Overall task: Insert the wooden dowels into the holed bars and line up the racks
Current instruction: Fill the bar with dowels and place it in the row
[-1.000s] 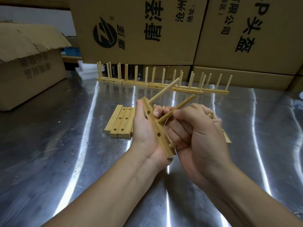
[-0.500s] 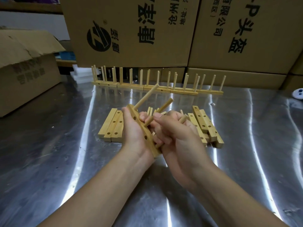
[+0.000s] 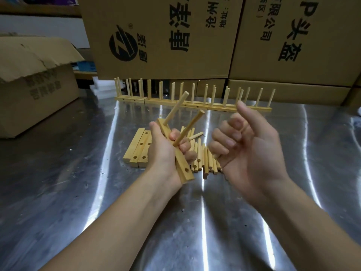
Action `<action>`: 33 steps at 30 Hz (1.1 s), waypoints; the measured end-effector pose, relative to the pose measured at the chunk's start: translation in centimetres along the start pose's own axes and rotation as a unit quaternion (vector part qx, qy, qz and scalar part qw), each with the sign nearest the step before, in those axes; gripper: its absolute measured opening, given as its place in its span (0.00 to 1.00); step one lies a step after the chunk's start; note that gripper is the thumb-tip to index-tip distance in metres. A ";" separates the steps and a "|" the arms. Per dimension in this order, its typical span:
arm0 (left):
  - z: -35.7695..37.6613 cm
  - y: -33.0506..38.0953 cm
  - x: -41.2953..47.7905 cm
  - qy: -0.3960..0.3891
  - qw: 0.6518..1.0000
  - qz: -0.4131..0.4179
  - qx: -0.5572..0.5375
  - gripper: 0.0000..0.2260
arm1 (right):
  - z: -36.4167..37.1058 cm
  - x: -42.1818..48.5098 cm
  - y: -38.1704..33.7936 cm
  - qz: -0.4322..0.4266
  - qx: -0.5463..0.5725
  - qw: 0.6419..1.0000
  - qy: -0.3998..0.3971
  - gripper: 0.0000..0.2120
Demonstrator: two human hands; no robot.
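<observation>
Now your right hand (image 3: 248, 151) has let go, loosely curled and empty, while your left hand (image 3: 166, 153) grips the bar (image 3: 183, 169) with two dowels (image 3: 190, 127) seated, so fetch a third.

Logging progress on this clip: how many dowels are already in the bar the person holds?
2 dowels: one near the bar's far end, the other next along, beside the left hand, which hides some holes.

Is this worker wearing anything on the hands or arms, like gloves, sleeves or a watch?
No. The left hand and right hand are both bare: no gloves, rings or wristbands show. The forearms are bare too, with no sleeve, watch or marking anywhere in view.
</observation>
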State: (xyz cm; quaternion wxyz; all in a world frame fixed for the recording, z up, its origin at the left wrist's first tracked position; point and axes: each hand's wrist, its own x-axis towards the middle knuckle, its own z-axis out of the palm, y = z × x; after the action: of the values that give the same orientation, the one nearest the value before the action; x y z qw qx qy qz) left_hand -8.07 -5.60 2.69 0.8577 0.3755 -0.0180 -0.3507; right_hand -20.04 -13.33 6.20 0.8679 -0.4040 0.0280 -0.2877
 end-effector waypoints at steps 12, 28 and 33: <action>-0.6 1.2 -0.6 -0.116 0.992 -0.029 -0.046 0.30 | -2.7 0.6 0.0 -0.076 -0.556 0.820 -0.111 0.06; -1.6 1.7 0.6 -0.075 0.997 -0.027 -0.020 0.32 | -2.1 0.3 -0.2 -0.071 -0.554 0.811 -0.173 0.06; -1.3 1.7 0.4 -0.078 0.995 -0.001 0.055 0.32 | -1.8 0.1 -0.7 -0.038 -0.599 0.782 -0.165 0.04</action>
State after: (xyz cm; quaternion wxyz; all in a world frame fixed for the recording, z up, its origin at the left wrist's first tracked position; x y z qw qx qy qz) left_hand -6.38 -4.17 2.80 0.8315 0.3936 -0.1039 -0.3780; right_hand -20.83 -14.95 5.53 0.4307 -0.8848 0.0358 -0.1742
